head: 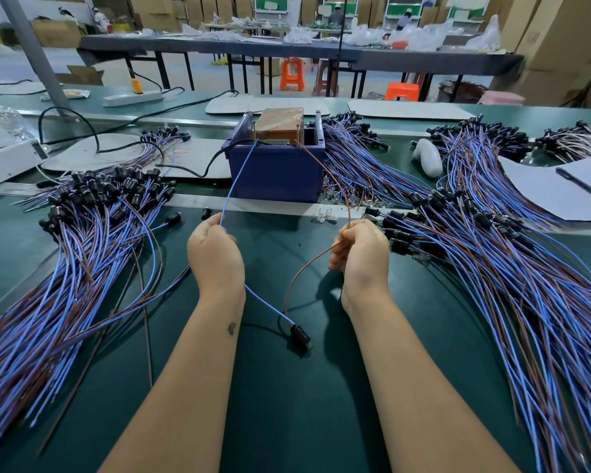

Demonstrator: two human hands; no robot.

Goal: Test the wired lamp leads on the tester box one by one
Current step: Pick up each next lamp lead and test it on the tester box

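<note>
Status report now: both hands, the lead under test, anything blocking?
Left hand pinches blue wire; right hand pinches brown wire. Both wires reach up to tester box; lamp socket lies on belt. Nothing blocking.

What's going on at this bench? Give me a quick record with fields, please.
Left hand: grips the blue wire
Right hand: grips the brown wire
Wire ends: reach up to the tester box
Lamp socket: lies on the green mat between the forearms
Left pile: wired leads
Right pile: wired leads
</note>
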